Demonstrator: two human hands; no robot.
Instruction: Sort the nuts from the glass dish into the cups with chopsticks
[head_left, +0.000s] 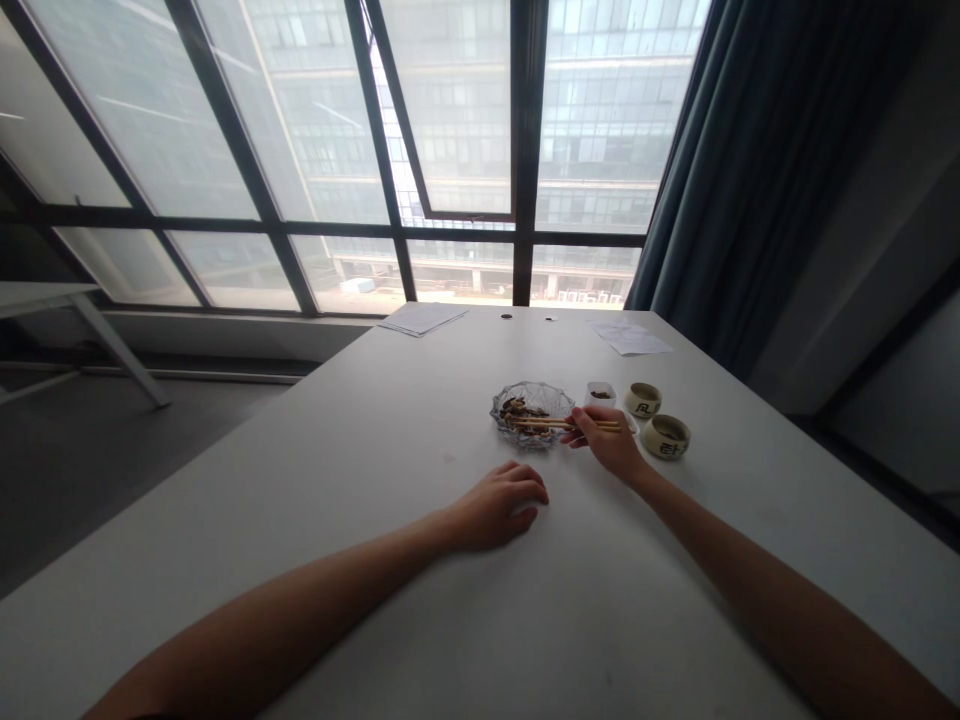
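Observation:
My right hand (600,438) is closed around a pair of wooden chopsticks (551,424). Their tips reach over the clear glass bowl (561,397) and are down at the dark and pale dried bits (521,415) inside it. Whether a piece is pinched between the tips I cannot make out. My left hand (500,505) rests on the table in front of the bowl, holding nothing, its fingers loosely bent with a gap to the thumb. Just beyond my right hand stands a small white container (601,391) with dark bits in it.
Two round beige cups with dark characters, a farther one (643,401) and a nearer one (666,438), stand right of my right hand. Papers lie at the far left (424,318) and far right (630,337) of the white table (360,440). A small black disc (506,317) sits near the far edge.

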